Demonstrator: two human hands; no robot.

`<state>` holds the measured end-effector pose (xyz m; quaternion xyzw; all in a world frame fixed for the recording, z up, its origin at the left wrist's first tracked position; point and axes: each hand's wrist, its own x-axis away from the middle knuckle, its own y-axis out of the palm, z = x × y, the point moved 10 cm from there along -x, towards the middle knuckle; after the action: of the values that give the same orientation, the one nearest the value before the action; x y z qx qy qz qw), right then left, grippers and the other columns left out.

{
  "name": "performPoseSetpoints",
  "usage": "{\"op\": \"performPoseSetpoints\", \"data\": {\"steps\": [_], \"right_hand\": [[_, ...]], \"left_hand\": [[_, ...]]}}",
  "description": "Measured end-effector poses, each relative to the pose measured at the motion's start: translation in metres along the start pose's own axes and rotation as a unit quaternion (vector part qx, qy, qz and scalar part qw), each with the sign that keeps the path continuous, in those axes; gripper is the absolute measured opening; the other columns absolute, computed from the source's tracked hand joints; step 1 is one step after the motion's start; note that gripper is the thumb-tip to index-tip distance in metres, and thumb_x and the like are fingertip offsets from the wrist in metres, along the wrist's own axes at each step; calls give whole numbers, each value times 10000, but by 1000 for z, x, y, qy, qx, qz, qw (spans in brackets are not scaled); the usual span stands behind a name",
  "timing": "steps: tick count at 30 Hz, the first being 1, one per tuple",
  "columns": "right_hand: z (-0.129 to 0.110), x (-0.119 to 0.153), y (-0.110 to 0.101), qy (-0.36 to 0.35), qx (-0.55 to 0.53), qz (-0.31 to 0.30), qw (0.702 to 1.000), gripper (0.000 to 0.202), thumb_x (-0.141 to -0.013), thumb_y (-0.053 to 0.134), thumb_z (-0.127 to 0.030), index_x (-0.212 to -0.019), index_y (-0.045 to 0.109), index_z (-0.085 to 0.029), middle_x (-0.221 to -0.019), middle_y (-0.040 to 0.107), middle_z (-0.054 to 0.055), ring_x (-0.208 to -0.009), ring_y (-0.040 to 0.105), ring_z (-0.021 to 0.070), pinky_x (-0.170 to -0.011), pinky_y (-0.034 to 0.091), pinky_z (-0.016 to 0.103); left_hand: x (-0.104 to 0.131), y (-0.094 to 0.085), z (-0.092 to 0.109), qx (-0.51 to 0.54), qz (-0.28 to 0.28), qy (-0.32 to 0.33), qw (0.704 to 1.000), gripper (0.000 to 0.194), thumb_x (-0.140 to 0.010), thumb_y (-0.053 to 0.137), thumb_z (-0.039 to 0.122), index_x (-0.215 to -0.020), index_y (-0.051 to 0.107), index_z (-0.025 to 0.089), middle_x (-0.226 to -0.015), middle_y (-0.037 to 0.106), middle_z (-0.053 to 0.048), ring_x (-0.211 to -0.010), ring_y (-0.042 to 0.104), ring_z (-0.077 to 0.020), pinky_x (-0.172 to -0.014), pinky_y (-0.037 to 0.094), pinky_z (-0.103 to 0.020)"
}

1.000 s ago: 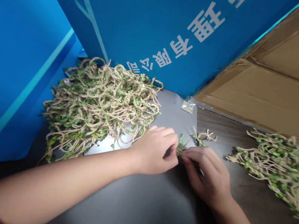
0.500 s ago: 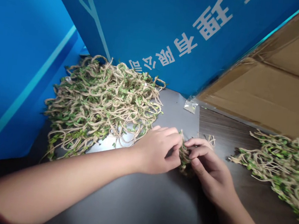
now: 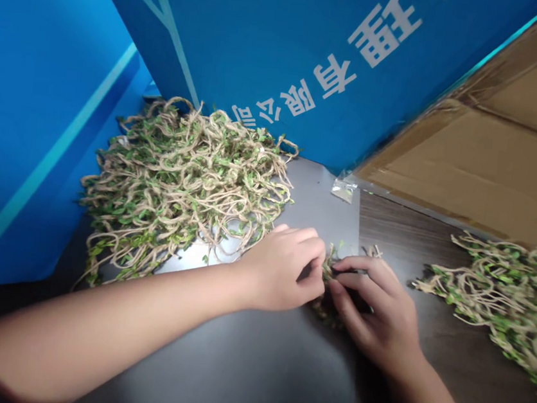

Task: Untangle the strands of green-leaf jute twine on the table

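head view: big pile (image 3: 188,182) of leafy twine at left, against the blue panels (image 3: 267,40).
left hand (image 3: 284,271): mine, curled narrow, pinching the sprig (image 3: 328,272).
sprig: between my hands, partly hidden.
right hand (image 3: 379,311): mine, half spread, fingertips at the sprig; whether gripping, i cannot tell.
small pile (image 3: 512,300): at right, beside the cardboard (image 3: 485,168).

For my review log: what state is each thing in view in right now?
Leafy twine: bunched, partly hidden
Left hand: curled, pinching the twine
Right hand: bent at the twine, grip unclear
Large pile: heaped, tangled
Smaller pile: spread, running out of frame
Clear packet: lying down, contents unclear
Cardboard: creased, taped
Grey sheet: flat, partly covered
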<state>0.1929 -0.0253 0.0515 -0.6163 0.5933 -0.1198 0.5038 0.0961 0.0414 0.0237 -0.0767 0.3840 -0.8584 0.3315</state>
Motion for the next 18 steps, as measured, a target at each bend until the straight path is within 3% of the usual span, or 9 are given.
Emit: {"op": "performPoseSetpoints", "data": {"steps": [11,18], "right_hand": [[-1,0,-5,9,-17,12,1000,118,-895,663,-62,-937,628,-167,-982,678,56,-916,632,135,-810,508,291],[-2,4,2,-30,60,-5,998,271,-871,754,-95,-1116,661,-162,-1061,701,67,-966,630,158,-871,503,321]], "left_hand": [[1,1,2,-34,1,3,999,59,-884,512,228,-844,542,197,-889,608,-3,-839,550,-164,-812,377,-341],[2,5,8,-77,-10,31,997,104,-925,478,234,-879,561,193,-918,616,-18,-850,540,-173,-801,366,-347]]}}
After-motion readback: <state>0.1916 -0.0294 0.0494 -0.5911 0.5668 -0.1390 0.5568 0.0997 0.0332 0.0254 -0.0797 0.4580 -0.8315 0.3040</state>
